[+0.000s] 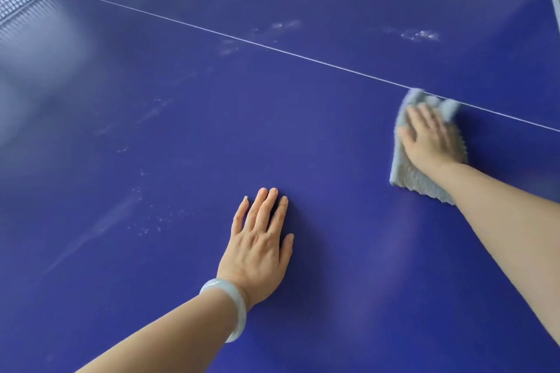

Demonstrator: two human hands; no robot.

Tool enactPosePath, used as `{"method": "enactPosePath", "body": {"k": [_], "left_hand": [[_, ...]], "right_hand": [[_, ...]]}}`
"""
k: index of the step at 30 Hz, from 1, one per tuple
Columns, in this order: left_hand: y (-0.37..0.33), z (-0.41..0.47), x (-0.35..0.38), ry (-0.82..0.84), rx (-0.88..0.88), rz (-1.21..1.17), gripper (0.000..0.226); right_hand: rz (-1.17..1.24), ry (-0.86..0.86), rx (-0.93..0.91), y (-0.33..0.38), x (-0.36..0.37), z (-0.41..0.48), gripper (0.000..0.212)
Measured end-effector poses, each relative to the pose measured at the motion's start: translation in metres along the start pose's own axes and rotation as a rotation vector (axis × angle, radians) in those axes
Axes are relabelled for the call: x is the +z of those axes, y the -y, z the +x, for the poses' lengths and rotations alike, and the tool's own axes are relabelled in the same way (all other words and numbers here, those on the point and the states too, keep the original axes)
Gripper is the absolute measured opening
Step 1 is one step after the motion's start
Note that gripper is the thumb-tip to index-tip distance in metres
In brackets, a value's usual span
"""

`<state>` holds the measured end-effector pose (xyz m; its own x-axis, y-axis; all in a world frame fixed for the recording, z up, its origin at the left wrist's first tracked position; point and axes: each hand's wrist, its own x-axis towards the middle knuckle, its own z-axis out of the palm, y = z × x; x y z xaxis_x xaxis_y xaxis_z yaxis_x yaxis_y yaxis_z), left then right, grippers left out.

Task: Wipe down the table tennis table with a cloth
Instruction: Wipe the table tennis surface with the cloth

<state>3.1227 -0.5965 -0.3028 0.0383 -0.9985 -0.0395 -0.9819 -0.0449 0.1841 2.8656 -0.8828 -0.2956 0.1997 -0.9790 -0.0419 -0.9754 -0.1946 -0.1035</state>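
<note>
Right hand [428,136] pressed flat on cloth [424,179] at centre line [242,39]; left hand [260,239] spread on table [333,281]; smudges [419,35] lay beyond, nearer right.

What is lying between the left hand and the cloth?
Nothing: in the head view only bare blue table separates the left hand from the cloth.

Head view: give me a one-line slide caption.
Right hand presses a grey cloth onto the table tennis table at its white line; left hand rests flat.
</note>
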Motion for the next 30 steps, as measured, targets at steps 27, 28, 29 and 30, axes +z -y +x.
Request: {"method": "enactPosePath", "body": {"k": [27,28,29,30], "left_hand": [[-0.079,-0.015,0.004,-0.088,0.309,-0.13,0.052],[-0.084,-0.009,0.007,-0.074,0.276,-0.104,0.055],[-0.085,-0.003,0.009,-0.042,0.246,-0.082,0.056],[-0.083,0.0,0.011,0.005,0.215,-0.069,0.058]], "right_hand": [[0.392,-0.14,0.094,0.082,0.03,-0.199,0.046],[0.416,-0.156,0.091,0.079,0.031,-0.199,0.045],[0.414,-0.16,0.083,0.078,0.031,-0.199,0.045],[0.387,-0.152,0.07,0.077,0.032,-0.198,0.045]]}}
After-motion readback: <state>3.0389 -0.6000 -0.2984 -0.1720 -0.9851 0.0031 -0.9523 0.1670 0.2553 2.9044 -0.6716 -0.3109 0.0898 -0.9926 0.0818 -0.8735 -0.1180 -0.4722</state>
